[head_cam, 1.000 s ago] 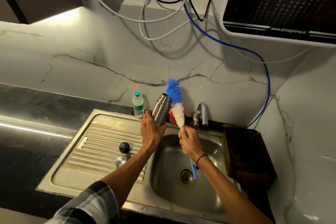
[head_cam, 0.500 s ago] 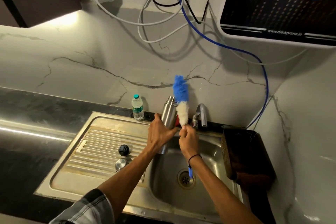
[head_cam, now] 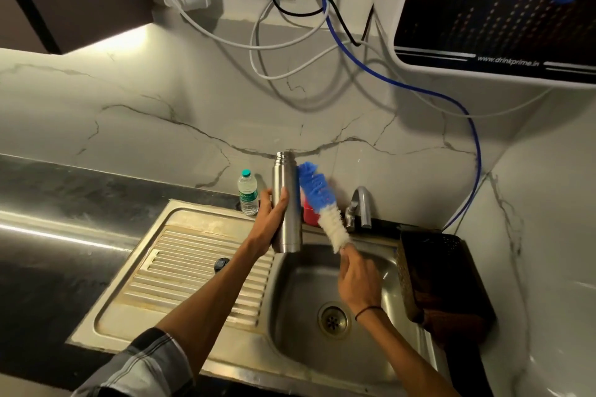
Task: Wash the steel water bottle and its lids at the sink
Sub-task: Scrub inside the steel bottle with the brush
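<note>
The left hand (head_cam: 270,219) wraps its grip round a smooth steel bottle (head_cam: 286,203), held upright and uncapped at the back edge of the sink (head_cam: 290,348). The right hand (head_cam: 356,280) grips a brush (head_cam: 322,203), its fluffy blue-and-white bristles beside the bottle's neck. A round black lid (head_cam: 221,264) lies on the ribbed drainboard (head_cam: 180,267).

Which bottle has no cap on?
The steel bottle held upright in the left hand: its threaded mouth is bare. The small plastic bottle by the wall wears a green cap.
</note>
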